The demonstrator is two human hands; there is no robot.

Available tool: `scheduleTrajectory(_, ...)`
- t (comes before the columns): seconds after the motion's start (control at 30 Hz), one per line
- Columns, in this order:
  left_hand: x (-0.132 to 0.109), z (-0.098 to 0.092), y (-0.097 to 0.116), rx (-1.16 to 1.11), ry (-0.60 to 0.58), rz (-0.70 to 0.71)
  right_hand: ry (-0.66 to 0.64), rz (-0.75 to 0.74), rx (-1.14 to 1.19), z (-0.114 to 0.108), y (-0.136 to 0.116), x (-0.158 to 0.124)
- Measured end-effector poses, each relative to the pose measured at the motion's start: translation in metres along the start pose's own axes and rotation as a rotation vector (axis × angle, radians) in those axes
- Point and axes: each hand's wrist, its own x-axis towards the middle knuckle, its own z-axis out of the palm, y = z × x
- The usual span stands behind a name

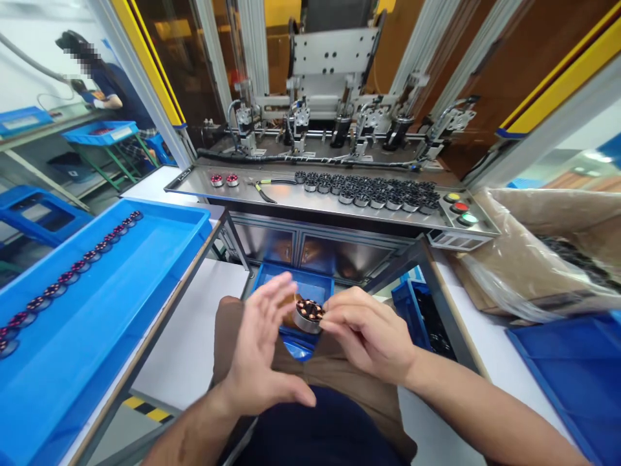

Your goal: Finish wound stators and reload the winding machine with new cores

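Between my hands, above my lap, is a motor stator [309, 316] with copper windings, a black centre and a silvery outer ring. My right hand [371, 330] pinches it at its right edge between thumb and fingers. My left hand [266, 349] is spread beside it, thumb and fingers apart; its fingertips come close to the stator's left side, and I cannot tell whether they touch. On the machine's metal ledge [194, 183] stand many black-topped stators [371, 191] in rows, some apparently stacked. Two red-topped stators [224, 180] sit at the ledge's left end.
A blue tray [145, 259] at left holds a line of red and black parts [77, 266]. Control buttons [459, 208] are at the ledge's right end. A plastic-lined carton [524, 259] and a blue bin [572, 369] are on the right. Another person [114, 90] works far left.
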Motion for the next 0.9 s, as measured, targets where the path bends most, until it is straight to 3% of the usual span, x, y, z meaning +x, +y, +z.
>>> scheduleTrajectory(0.1,0.007,0.003,0.005,-0.359,-0.247,-0.492,-0.079,-0.128,-0.119,-0.008,0.002,0.0)
scheduleTrajectory(0.13,0.01,0.004,0.006,-0.453,-0.308,-0.598,-0.093,-0.155,-0.131,-0.01,0.003,0.0)
scheduleTrajectory(0.2,0.013,0.005,0.008,-0.564,-0.322,-0.697,-0.125,-0.211,-0.127,-0.013,0.003,-0.001)
scheduleTrajectory(0.47,0.012,0.01,0.016,-0.566,-0.15,-0.746,-0.15,-0.334,-0.158,-0.024,-0.002,0.003)
scheduleTrajectory(0.57,0.01,0.011,0.018,-0.53,-0.121,-0.664,-0.157,-0.257,-0.087,-0.024,-0.001,0.002)
scheduleTrajectory(0.73,0.008,0.009,0.015,-0.457,-0.099,-0.572,-0.035,0.01,0.114,-0.022,0.006,0.0)
scheduleTrajectory(0.9,0.008,0.009,0.013,-0.471,-0.111,-0.563,-0.163,0.007,0.204,-0.018,0.008,0.003)
